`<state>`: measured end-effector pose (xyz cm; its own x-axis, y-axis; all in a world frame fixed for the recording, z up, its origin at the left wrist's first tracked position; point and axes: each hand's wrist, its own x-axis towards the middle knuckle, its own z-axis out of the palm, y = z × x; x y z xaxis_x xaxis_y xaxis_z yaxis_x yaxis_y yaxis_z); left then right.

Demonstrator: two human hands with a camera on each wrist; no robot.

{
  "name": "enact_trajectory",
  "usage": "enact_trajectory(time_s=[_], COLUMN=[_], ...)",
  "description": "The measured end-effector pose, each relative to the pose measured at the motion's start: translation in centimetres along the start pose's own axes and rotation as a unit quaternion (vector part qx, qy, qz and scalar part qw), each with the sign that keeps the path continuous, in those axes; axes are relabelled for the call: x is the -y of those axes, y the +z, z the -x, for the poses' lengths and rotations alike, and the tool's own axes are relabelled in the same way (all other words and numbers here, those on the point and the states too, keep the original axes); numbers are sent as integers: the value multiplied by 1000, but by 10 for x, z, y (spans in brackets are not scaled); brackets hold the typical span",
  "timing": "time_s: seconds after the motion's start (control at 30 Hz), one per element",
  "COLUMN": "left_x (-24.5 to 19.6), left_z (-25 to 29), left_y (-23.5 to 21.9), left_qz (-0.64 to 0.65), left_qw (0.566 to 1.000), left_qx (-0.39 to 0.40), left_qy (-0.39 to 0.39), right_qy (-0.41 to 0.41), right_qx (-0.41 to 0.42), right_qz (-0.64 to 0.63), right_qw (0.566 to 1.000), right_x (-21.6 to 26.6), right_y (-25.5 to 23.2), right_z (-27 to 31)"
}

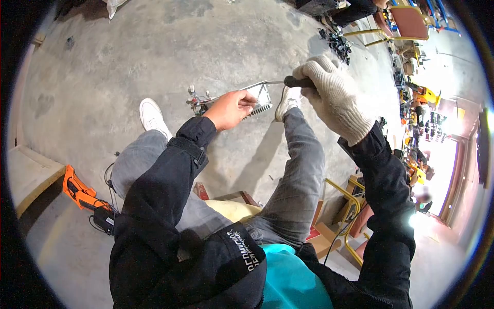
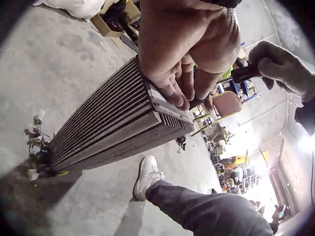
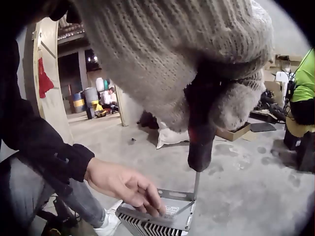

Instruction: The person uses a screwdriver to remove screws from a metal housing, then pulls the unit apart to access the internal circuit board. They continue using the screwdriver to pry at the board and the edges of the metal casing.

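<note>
A long finned metal unit (image 2: 113,123) stands on end on the concrete floor, with a bundle of wires (image 2: 37,142) at its foot. My bare left hand (image 1: 232,108) grips its top end (image 3: 162,216), fingers (image 2: 179,91) curled over the edge. My gloved right hand (image 1: 332,92) grips a dark-handled screwdriver (image 3: 199,142). Its shaft (image 3: 196,186) points at the top end plate of the unit (image 1: 260,98).
My legs in grey jeans and white shoes (image 1: 152,116) flank the unit. An orange power tool (image 1: 80,193) lies on the floor at my left. A yellow-framed chair (image 1: 406,23), parts and people fill the far right. Cardboard boxes (image 1: 329,232) sit by my right side.
</note>
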<state>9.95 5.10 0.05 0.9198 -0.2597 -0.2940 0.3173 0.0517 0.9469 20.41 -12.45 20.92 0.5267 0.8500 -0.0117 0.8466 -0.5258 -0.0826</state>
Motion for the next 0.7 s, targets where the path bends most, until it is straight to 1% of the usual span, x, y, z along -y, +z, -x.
enact_trajectory(time_s=[0.03, 0.07, 0.13, 0.17, 0.23, 0.27, 0.33, 0.37, 0.43, 0.57, 0.63, 0.7], left_x=[1, 2, 3, 2, 2, 2, 3, 2, -1, -4, -3, 0], left_z=[0, -1, -2, -1, -1, -2, -2, -2, -1, 0, 0, -1], left_y=[2, 1, 0, 1, 1, 1, 0, 0, 1, 1, 1, 1], left_qz=[1, -2, -5, 5, 15, 7, -1, -9, -15, -21, -21, -13], left_qw=[1000, 1000, 1000, 1000, 1000, 1000, 1000, 1000, 1000, 1000, 1000, 1000], left_qx=[2, 3, 2, 0, -2, 0, 0, 0, 0, -6, -8, -6], left_qy=[-2, -6, -12, -14, -16, -9, -2, 0, 1, -9, -7, 0], right_qy=[-36, -36, 122, 122, 185, 185, 49, 48, -22, -28, -35, -41], right_qx=[-18, -19, -36, -35, 29, 29, 36, 37, 31, 17, 42, 40], right_qz=[13, 12, -42, -44, -31, -31, -49, -50, -55, -47, -50, -43], right_qw=[999, 999, 991, 991, 982, 982, 997, 997, 998, 998, 997, 997], right_x=[1, 4, 14, 11, 1, 0, 0, -1, -2, 5, 5, 3], right_y=[1, 3, 6, 7, 9, 6, -2, -3, -5, -2, -5, -6], right_z=[0, -1, 1, 0, -2, -2, -4, -6, -7, -8, -9, -10])
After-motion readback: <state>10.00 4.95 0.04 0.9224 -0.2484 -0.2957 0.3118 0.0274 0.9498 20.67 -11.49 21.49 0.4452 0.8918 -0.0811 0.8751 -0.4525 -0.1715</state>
